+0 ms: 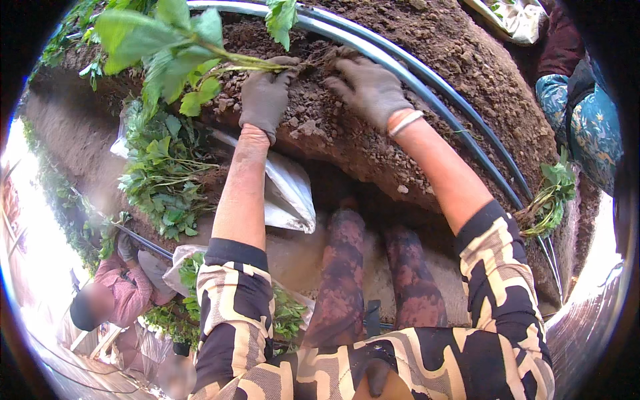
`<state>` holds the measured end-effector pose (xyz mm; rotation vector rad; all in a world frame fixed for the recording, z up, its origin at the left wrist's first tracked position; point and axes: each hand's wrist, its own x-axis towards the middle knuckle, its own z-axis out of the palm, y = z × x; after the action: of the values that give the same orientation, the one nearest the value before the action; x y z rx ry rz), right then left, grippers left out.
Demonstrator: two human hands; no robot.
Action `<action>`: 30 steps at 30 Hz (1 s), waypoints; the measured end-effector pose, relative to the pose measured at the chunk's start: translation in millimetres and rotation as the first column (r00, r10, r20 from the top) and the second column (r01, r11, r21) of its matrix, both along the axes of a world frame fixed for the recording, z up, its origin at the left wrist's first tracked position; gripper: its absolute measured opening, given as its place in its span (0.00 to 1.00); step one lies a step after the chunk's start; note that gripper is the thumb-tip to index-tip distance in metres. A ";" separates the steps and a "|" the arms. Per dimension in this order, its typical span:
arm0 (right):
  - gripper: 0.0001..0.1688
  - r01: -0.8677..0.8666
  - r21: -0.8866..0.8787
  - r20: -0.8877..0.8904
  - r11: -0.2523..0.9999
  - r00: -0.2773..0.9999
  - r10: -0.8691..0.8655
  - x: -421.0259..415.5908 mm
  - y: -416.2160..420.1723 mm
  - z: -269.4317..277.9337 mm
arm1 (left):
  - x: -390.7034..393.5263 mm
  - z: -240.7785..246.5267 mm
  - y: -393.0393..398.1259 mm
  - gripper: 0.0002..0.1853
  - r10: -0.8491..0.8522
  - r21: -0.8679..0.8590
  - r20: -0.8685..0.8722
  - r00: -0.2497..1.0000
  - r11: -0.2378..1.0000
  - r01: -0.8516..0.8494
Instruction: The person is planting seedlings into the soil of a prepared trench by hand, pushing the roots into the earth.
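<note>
My left hand (267, 97), in a grey-brown glove, grips the stems of a leafy green seedling (170, 47), which looks like celery. Its leaves lean off to the left, and its root end lies over the raised soil bed (320, 115). Just to the right, my right hand (367, 87), gloved alike, has its fingertips in the loose soil near the roots. Soil partly hides those fingertips, so whether they hold anything is unclear. Below my left forearm, a heap of similar seedlings (170, 175) with bare roots lies by a white sack (287, 195).
Two dark drip-irrigation pipes (425, 80) curve along the bed past my right hand. A seedling bundle (547, 197) lies by them at the right. One person in patterned blue cloth (595, 120) is at the right edge; another in a pink top (125, 290) works at the lower left.
</note>
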<state>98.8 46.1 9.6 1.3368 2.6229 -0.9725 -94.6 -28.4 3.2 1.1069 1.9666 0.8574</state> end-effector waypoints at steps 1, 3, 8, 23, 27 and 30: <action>0.24 0.096 0.166 -0.211 0.982 0.976 -0.060 1.5 -0.5 0.2 | -4.0 -4.8 0.3 0.09 -0.043 0.030 -0.049 0.998 0.999 0.044; 0.19 0.225 0.237 -0.187 0.945 0.965 -0.183 -8.5 9.0 2.2 | -14.4 -19.2 1.2 0.09 -0.120 0.074 -0.149 0.982 0.988 0.132; 0.22 0.351 0.188 0.018 0.917 0.933 -0.360 -19.2 32.5 -16.4 | 10.9 -15.6 23.7 0.11 -0.217 -0.055 -0.436 0.873 0.975 0.215; 0.33 0.040 -0.259 0.228 0.965 0.973 0.021 -47.3 2.1 10.3 | 9.9 -25.1 3.8 0.11 -0.090 0.074 -0.178 0.980 0.992 0.104; 0.35 -0.030 -0.221 0.266 0.975 0.960 0.090 -47.5 6.4 5.7 | 13.8 -24.4 6.8 0.10 -0.136 0.068 -0.250 0.959 0.985 0.157; 0.31 -0.121 -0.205 0.272 0.971 0.946 0.176 -49.9 14.7 -1.6 | 12.0 -27.2 1.1 0.10 -0.165 0.101 -0.360 0.918 0.972 0.214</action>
<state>48.9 60.8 8.1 1.1225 2.3137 -0.8986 -82.6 -27.3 -24.0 1.5968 2.0586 0.7387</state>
